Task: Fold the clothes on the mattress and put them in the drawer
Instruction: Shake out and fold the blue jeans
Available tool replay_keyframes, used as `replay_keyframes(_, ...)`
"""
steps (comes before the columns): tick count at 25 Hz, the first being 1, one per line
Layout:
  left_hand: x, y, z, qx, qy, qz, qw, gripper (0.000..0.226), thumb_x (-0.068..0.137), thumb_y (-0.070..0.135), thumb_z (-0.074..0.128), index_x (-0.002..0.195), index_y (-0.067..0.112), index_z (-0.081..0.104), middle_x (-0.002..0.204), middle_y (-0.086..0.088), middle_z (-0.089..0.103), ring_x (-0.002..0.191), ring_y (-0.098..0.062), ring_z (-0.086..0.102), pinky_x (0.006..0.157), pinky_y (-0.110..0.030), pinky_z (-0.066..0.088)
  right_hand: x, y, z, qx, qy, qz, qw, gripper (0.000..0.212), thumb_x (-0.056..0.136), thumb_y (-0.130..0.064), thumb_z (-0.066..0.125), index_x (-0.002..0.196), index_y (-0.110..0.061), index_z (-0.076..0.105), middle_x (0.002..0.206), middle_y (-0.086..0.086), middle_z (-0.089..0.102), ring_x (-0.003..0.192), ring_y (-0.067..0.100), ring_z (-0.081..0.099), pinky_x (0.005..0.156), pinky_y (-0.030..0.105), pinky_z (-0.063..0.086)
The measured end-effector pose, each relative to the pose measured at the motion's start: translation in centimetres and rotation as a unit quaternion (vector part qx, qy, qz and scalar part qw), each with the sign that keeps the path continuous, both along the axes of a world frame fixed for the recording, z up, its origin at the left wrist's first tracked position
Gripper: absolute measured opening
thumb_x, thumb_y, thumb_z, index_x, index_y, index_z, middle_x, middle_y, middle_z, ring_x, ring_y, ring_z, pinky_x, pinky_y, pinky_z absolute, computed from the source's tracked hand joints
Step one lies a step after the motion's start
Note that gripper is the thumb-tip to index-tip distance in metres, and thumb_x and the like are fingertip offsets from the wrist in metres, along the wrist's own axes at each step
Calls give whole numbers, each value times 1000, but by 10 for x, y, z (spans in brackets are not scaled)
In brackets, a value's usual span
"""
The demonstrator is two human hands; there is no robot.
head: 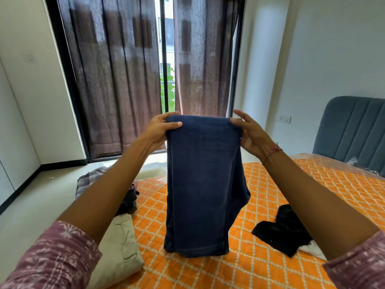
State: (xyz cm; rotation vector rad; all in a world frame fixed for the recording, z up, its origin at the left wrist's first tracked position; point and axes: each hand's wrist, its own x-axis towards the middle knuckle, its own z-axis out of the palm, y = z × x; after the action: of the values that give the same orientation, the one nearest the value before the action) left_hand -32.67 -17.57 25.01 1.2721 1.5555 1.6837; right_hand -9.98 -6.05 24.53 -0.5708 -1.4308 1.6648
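Note:
Dark blue jeans (203, 184), folded over at the top, hang in front of me above the orange quilted mattress (260, 265); their lower end touches it. My left hand (160, 130) grips the fold's left corner, thumb in front. My right hand (250, 132) pinches the right corner. Folded beige trousers (120, 247) lie at the mattress's left edge, with a dark folded garment (128, 200) and a checked one (91, 180) behind them. A loose black garment (285, 230) lies to the right, with something white (312, 250) under it. No drawer is in view.
A blue padded headboard (354, 130) stands at the far right. Brown curtains (116, 76) cover a tall window straight ahead. Pale floor (31, 209) runs along the left of the mattress, with white wall panels beyond.

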Motion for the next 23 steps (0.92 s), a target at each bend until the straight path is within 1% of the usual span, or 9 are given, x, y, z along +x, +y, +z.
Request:
replay_keyframes(2,-5,2,11,-81,201,49,975,30,84,-2,65,113,-5,62,93,-12,62,86,-22,60,74,-30,58,2,4,4,86,-120,-20,989,35,82,1,67,115,-6,59,102,7,59,93,20,59,78,31,57)
replay_keyframes(4,-7,7,17,-124,351,110,922,27,82,8,70,107,-3,68,93,-15,65,90,-28,62,82,-42,56,-3,5,8,213,-273,-111,931,25,78,0,72,103,-1,66,92,10,60,90,24,58,81,38,55)
replay_keyframes(9,-5,10,23,-149,446,219,855,36,84,37,70,109,11,70,96,-6,68,83,-17,59,72,-31,48,-12,12,21,395,-405,-229,792,22,82,-21,70,99,-8,70,99,12,63,91,23,56,84,40,51)
replay_keyframes(11,-4,3,21,-139,436,307,835,35,84,39,69,106,13,68,109,-8,63,94,-22,60,83,-37,50,-18,11,20,428,-418,-227,769,21,85,-24,66,99,-8,67,103,12,59,93,21,51,84,36,46)
replay_keyframes(13,15,1,9,-41,370,378,848,27,86,31,68,105,13,62,109,-10,60,97,-28,60,82,-39,51,-29,2,17,405,-382,-233,797,21,87,-21,63,98,-3,65,100,14,63,87,21,53,78,34,46)
replay_keyframes(15,52,5,-10,31,264,324,908,34,83,32,67,111,14,57,103,-8,65,96,-28,62,78,-37,51,-42,-4,15,380,-354,-269,811,22,83,-21,65,92,-1,67,92,14,67,82,23,59,72,34,48)
replay_keyframes(17,93,15,-29,-25,226,187,956,56,76,39,72,122,15,50,111,-6,63,102,-25,61,82,-39,51,-52,-13,17,368,-339,-276,820,22,78,-21,68,83,0,69,80,13,66,77,25,61,64,30,48)
replay_keyframes(20,117,33,-35,-52,197,202,958,49,86,26,65,127,9,43,119,-11,59,108,-30,59,82,-40,47,-67,-32,21,379,-316,-265,829,19,80,-20,67,74,-3,67,69,7,60,67,18,56,51,22,39)
replay_keyframes(23,108,41,-22,13,124,232,965,30,90,11,54,119,5,53,112,-15,64,103,-31,60,84,-38,47,-65,-42,28,447,-287,-245,811,25,91,-20,57,70,-6,63,65,3,57,60,13,52,56,20,37)
